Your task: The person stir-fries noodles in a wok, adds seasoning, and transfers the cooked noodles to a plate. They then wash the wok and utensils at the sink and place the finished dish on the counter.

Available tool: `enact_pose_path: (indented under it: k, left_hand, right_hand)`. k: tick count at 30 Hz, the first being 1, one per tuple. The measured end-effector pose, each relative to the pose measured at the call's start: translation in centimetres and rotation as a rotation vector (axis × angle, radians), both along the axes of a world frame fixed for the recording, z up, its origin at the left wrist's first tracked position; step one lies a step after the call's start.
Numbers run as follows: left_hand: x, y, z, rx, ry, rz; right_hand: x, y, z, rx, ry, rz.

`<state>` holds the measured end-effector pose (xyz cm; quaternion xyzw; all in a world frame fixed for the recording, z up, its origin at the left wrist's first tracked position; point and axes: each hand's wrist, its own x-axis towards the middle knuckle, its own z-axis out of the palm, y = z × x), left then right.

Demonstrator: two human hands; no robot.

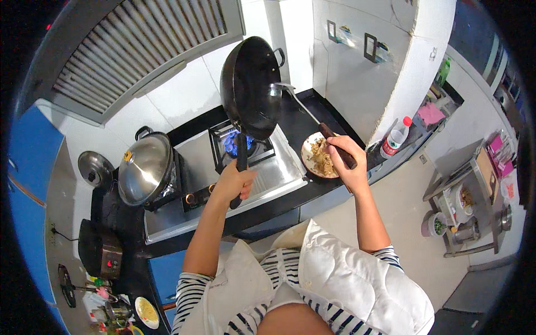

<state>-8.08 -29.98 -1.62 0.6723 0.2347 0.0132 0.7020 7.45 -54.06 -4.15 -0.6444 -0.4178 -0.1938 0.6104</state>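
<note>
My left hand (233, 182) grips the handle of a black wok (256, 86). The wok is tipped on its side above the lit gas burner (238, 143), whose blue flame shows below it. In my right hand (346, 162) is the dark wooden handle of a metal spatula (307, 109); its blade meets the wok's right rim. Just left of that hand, a patterned bowl (307, 161) on the black counter holds cooked brown food (322, 159). The wok's inside looks dark, with only small traces visible.
A large lidded pan (144, 167) stands on the left burner, a loose lid (95, 168) behind it. Further left are a dark appliance (100, 249) and a plate of yellow food (147, 313). A bottle (395, 138) stands right, beside the wall edge. A wooden rack (473, 251) holds bowls.
</note>
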Motion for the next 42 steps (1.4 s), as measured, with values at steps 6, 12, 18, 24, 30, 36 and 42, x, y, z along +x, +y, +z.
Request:
enact_pose_path:
  k: [6, 12, 18, 24, 30, 36, 42]
  left_hand:
    - [1.2, -1.8, 0.9, 0.186, 0.049, -0.018]
    - [2.4, -2.8, 1.9, 0.241, 0.055, -0.054]
    - [2.3, -2.5, 2.1, 0.249, 0.057, -0.039]
    - [0.2, -1.0, 0.6, 0.003, -0.013, 0.007]
    - [-2.0, -0.2, -3.7, -0.623, -0.237, 0.105]
    - [-3.6, 2.3, -8.2, -1.276, -0.471, 0.056]
    - [-4.2, 3.5, -9.6, -1.306, -0.512, -0.007]
  right_hand:
    - [2.1, -1.6, -2.0, -0.039, 0.037, 0.032]
    - [3.2, -1.7, -2.1, -0.052, 0.016, 0.052]
    - [3.9, -1.2, -2.1, -0.089, -0.071, 0.068]
    - [2.8, 0.1, -1.1, -0.114, -0.105, 0.095]
    - [0.9, 3.1, -1.0, -0.142, -0.089, 0.205]
    - [-1.4, 6.5, -1.0, -0.218, -0.09, 0.291]
    - [-2.8, 8.9, -1.0, -0.273, -0.108, 0.299]
